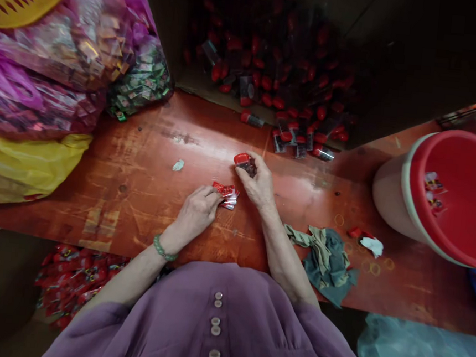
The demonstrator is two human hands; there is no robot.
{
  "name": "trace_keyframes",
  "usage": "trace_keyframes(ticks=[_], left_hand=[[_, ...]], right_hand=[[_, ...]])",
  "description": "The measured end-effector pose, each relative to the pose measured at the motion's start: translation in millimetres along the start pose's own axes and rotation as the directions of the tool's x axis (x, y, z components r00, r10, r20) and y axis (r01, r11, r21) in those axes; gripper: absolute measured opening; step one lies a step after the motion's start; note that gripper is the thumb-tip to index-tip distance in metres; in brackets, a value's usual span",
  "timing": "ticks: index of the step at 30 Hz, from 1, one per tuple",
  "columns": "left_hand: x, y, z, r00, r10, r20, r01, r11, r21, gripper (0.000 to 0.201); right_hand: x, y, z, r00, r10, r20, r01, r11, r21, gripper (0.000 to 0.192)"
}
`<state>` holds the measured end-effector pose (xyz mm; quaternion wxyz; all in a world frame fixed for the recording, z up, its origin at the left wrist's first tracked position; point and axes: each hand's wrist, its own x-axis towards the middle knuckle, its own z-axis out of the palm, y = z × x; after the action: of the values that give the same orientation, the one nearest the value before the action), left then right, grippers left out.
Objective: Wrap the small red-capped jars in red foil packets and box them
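Note:
My left hand (199, 213), with a green bead bracelet on the wrist, pinches the near edge of a small red-and-white printed packet (228, 195) on or just above the table. To its right, my right hand (259, 181) grips a small clear container with a red cap (242, 159), dark inside, its capped end pointing up and left. The fingers partly hide the container. Both hands are close together over the red-brown table (147, 170). Whether the packet is one piece or several stacked together I cannot tell.
Ahead stands a big open carton (180, 79) of red-capped containers, some spilling out. Bags of small packets (142, 75) are piled left. A red-lidded bucket (408, 177) stands right, near a grey-green cloth (326, 264). Red packets (75, 275) fill a box below the table edge.

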<state>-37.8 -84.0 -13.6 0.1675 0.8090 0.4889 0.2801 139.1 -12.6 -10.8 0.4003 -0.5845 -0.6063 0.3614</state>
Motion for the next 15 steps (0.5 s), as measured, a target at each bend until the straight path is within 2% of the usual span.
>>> trace_keyframes(ticks=[3, 6, 12, 15], left_hand=[[1, 5, -1.6, 0.999, -0.005, 0.038, 0.001, 0.994, 0.105, 0.024], [2, 10, -2.3, 0.999, -0.002, 0.051, -0.005, 0.992, 0.124, 0.026], [6, 7, -4.3, 0.996, -0.054, 0.069, 0.054, 0.999, 0.000, 0.032], [8, 3, -6.9, 0.996, -0.081, 0.033, 0.084, 0.994, -0.071, 0.025]], right_hand=[[-20, 0, -14, 0.997, 0.067, 0.038, -0.073, 0.974, 0.213, 0.047], [-41, -2, -28, 0.982, 0.163, 0.095, -0.186, 0.920, 0.345, 0.047], [-74, 3, -42, 0.940, 0.291, 0.177, -0.340, 0.769, 0.541, 0.040], [-82, -2, -44, 0.911, 0.342, 0.232, -0.411, 0.696, 0.589, 0.035]])
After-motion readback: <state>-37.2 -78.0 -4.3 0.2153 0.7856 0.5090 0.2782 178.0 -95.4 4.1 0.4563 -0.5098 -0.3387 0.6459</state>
